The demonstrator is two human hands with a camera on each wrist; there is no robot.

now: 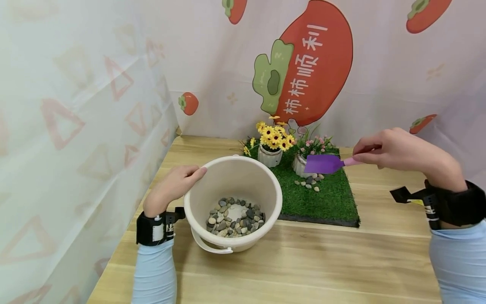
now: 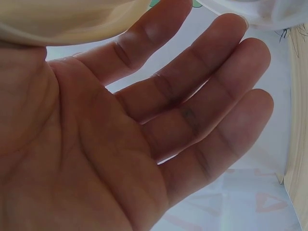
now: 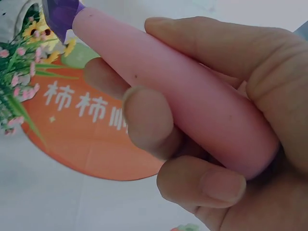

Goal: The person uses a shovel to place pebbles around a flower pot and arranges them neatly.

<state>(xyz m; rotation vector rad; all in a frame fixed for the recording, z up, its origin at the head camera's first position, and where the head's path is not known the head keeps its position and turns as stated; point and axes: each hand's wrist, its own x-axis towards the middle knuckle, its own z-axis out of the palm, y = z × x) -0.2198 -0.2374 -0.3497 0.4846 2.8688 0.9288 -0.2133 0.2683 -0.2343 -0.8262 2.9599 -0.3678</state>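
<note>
A cream bucket (image 1: 195,217) stands on the table with several grey and tan pebbles (image 1: 220,220) at its bottom. At the bucket's left rim, my left hand (image 1: 176,183) holds on, thumb over the edge and fingers outside. The left wrist view shows those fingers (image 2: 207,110) fairly straight below the rim (image 2: 72,29). My right hand (image 1: 395,152) grips the pink handle (image 3: 183,91) of a small shovel. The shovel's purple blade (image 1: 322,164) is over the artificial turf mat (image 1: 322,204), in front of a flowerpot. A few pebbles (image 1: 309,181) lie on the mat.
Two white pots stand at the mat's back, one with yellow flowers (image 1: 274,136), one with pink flowers (image 1: 315,144). The bucket's handle (image 1: 210,248) hangs at its front. Behind the wooden table (image 1: 303,266) hangs a printed cloth (image 1: 212,50), with another along the left.
</note>
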